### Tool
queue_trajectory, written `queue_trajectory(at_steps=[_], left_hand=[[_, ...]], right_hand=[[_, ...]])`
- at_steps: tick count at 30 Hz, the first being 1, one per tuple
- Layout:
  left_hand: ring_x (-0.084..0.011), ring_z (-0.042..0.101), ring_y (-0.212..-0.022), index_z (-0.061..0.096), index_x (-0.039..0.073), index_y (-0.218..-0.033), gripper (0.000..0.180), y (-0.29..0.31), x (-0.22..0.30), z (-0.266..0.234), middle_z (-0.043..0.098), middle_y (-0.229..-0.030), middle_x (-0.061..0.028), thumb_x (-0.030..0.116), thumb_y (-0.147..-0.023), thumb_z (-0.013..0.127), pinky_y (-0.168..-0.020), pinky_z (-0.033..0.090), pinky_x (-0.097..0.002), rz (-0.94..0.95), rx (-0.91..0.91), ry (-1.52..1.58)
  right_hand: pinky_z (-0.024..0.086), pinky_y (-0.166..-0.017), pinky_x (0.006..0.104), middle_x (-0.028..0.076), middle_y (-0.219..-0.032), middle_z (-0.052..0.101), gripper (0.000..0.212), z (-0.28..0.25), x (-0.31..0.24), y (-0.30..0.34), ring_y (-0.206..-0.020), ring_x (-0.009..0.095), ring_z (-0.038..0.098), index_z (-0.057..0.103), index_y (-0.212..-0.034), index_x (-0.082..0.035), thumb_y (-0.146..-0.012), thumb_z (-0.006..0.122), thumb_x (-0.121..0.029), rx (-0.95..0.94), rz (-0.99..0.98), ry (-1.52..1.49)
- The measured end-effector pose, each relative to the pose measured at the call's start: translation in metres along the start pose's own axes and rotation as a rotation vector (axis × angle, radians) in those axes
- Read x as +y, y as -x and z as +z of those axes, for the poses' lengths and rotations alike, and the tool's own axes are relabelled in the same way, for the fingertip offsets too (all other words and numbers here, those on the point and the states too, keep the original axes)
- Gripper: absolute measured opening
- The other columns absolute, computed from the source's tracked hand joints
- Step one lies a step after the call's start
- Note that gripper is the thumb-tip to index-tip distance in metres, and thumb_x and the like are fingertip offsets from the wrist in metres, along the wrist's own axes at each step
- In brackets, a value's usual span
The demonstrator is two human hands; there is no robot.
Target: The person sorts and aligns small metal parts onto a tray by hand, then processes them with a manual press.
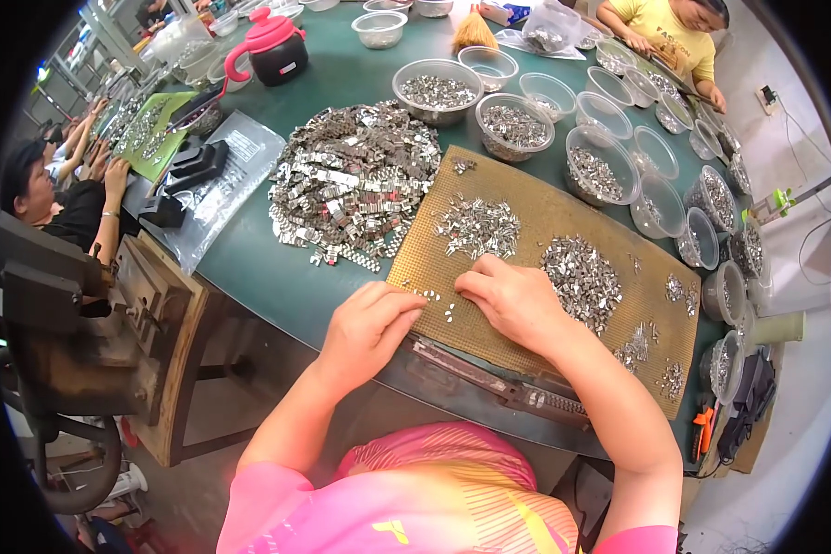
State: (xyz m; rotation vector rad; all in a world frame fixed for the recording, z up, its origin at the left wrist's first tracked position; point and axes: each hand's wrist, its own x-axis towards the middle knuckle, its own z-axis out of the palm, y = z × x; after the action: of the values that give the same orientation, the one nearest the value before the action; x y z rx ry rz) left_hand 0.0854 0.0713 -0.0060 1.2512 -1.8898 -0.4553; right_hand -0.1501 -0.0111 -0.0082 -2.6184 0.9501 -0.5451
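Observation:
My left hand [369, 328] rests at the near left edge of a tan textured mat [549, 203], its fingers pinched together. Several small shiny metal pieces [449, 312] lie by its fingertips. Over the mat, to the right, my right hand [511, 297] points down with fingers and thumb closed. Whatever either hand pinches is too small or hidden to make out. Just beyond my right hand is a loose pile of slim silver pieces [477, 227]. A larger heap of small metal links [582, 282] sits to its right.
A big mound of linked metal strips [355, 175] lies left of the mat. Clear plastic bowls [602, 164] of metal parts line its far and right sides. A red-lidded dark jug [275, 48] stands at the far left. Other people [674, 42] work around the table.

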Motion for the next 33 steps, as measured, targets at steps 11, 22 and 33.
queue_trajectory(at_steps=[11, 22, 33], left_hand=[[-0.0290, 0.063, -0.084, 0.073, 0.008, -0.097, 0.014, -0.009, 0.013, 0.023, 0.064, -0.089, -0.0065, 0.006, -0.083, 0.077, -0.074, 0.053, -0.0394, 0.094, -0.103, -0.211], [-0.0338, 0.062, -0.085, 0.067, 0.004, -0.094, 0.012, -0.014, 0.018, 0.036, 0.062, -0.088, -0.0113, 0.002, -0.085, 0.073, -0.072, 0.050, -0.0427, 0.045, -0.079, -0.289], [-0.0342, 0.061, -0.086, 0.062, 0.002, -0.097, 0.010, -0.016, 0.038, 0.048, 0.062, -0.092, -0.0132, -0.002, -0.089, 0.068, -0.075, 0.049, -0.0424, 0.082, -0.054, -0.103]], right_hand=[[0.055, -0.062, 0.0427, 0.009, -0.088, 0.060, 0.011, 0.002, -0.006, -0.001, -0.076, 0.030, 0.068, 0.063, -0.103, -0.009, -0.095, 0.064, -0.017, 0.016, -0.018, 0.032], [0.053, -0.065, 0.0410, 0.008, -0.084, 0.058, 0.008, -0.070, -0.021, 0.113, -0.078, 0.029, 0.066, 0.060, -0.095, -0.008, -0.093, 0.066, -0.012, 0.049, 0.212, 0.149], [0.053, -0.062, 0.0389, 0.005, -0.084, 0.064, 0.008, -0.070, -0.018, 0.200, -0.072, 0.027, 0.067, 0.067, -0.096, -0.010, -0.091, 0.072, -0.011, 0.137, 0.488, 0.175]])
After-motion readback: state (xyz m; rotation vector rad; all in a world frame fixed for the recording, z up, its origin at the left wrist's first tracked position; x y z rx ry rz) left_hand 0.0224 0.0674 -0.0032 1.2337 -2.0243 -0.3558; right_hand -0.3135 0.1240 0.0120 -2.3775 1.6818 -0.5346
